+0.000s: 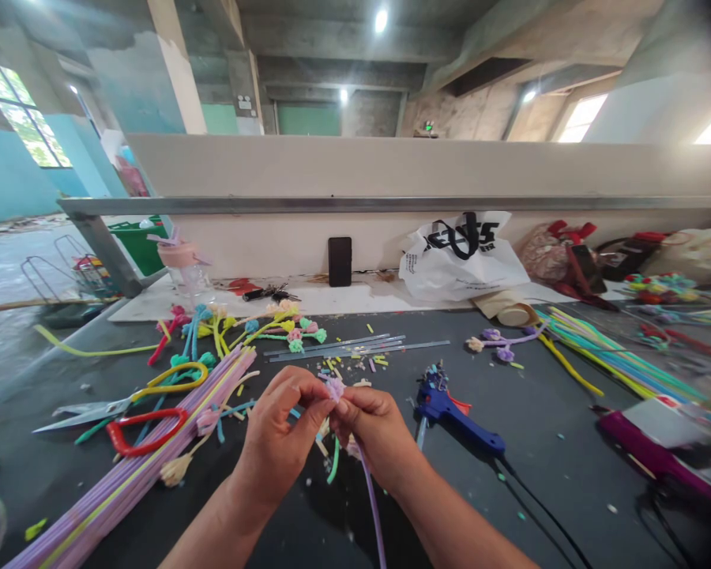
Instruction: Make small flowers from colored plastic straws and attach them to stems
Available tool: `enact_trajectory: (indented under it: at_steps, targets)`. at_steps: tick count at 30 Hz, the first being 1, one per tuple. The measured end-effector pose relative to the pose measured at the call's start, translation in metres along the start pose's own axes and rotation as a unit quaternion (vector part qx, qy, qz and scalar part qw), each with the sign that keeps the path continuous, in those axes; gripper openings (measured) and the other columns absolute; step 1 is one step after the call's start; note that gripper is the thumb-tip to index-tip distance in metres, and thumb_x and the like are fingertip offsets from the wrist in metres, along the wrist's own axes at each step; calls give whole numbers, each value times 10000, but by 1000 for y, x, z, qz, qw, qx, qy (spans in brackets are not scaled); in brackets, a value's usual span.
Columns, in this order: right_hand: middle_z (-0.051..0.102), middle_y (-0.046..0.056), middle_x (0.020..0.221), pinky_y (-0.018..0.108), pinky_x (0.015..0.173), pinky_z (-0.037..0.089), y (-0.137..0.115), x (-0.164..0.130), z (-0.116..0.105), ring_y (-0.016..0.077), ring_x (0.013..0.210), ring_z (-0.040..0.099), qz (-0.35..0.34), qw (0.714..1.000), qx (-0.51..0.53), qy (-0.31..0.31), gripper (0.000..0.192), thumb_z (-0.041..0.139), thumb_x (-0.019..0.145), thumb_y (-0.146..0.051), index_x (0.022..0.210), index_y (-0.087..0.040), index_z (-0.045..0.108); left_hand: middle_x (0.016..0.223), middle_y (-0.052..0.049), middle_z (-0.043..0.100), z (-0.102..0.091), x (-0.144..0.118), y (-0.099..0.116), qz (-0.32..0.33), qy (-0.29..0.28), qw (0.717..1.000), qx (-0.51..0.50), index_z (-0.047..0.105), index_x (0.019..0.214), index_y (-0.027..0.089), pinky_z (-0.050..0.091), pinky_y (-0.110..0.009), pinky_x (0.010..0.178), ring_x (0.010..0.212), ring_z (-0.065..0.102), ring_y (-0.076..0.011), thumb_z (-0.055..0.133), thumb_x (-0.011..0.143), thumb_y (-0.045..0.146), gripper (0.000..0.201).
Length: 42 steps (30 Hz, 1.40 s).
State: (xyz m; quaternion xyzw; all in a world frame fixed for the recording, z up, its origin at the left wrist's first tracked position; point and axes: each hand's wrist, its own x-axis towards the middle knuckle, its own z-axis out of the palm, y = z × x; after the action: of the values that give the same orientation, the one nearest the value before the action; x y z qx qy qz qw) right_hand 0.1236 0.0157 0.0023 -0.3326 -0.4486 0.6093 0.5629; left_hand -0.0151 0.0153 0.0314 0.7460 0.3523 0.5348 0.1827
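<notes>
Both hands meet over the dark table, pinching a small lilac pipe-cleaner flower (334, 387). My left hand (284, 431) is closed, thumb and forefinger at the flower's left side. From the other side my right hand (376, 431) grips the flower's base, and a lilac pipe-cleaner stem (372, 498) hangs down below it. The fingertips partly hide where flower and stem join. Left of my left hand lie scissors (130, 403) with one yellow and one red handle, on a bundle of lilac and yellow pipe cleaners (148, 482). A blue glue gun (459, 415) rests right of my right hand.
Finished pipe-cleaner flowers (213, 328) lie at the back left, near clear glue sticks (355, 346) and scattered cut scraps. A black phone (340, 262) leans on the back panel beside a white bag (462, 257). More pipe cleaners (622, 356) and a purple tool (657, 454) occupy the right.
</notes>
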Motion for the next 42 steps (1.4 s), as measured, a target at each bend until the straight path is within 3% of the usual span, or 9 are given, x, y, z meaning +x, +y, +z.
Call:
enact_trajectory:
  at_steps: [8,17,25,35,42]
  targets:
    - [545,-23,503,193,419,283,2,-1,2,52,412,405,32,995,89,-27,228,704,673,-343,582,-139,654,730,-8,542,0,-2,2,48,1,998,30,531,742,188,432,-251,657,729,525,-133,507,803,98,112]
    - [494,-33,471,202,418,270,2,0,1,61,422,386,-10,999,-25,35,264,696,672,-363,537,-143,641,724,-12,570,1,1,1,32,5,997,68,579,719,178,449,-235,651,716,548,-129,552,785,135,83]
    - [477,-35,468,211,431,275,0,0,1,66,421,386,-42,992,-109,41,288,660,703,-379,535,-147,637,704,-12,567,4,-2,4,3,30,997,67,577,710,174,455,-228,610,682,541,-127,559,775,147,72]
    - [517,-27,495,199,419,293,2,1,1,66,425,400,-31,996,-65,51,232,677,686,-359,587,-149,674,701,-11,548,7,-3,3,-18,-2,1000,-2,552,695,173,436,-227,597,673,518,-123,518,795,131,114]
    - [479,-38,458,191,388,248,1,1,1,50,393,364,-18,997,-57,51,279,675,689,-367,533,-140,628,725,-15,567,3,-3,2,21,-23,999,7,583,736,174,443,-240,648,715,533,-129,531,786,101,103]
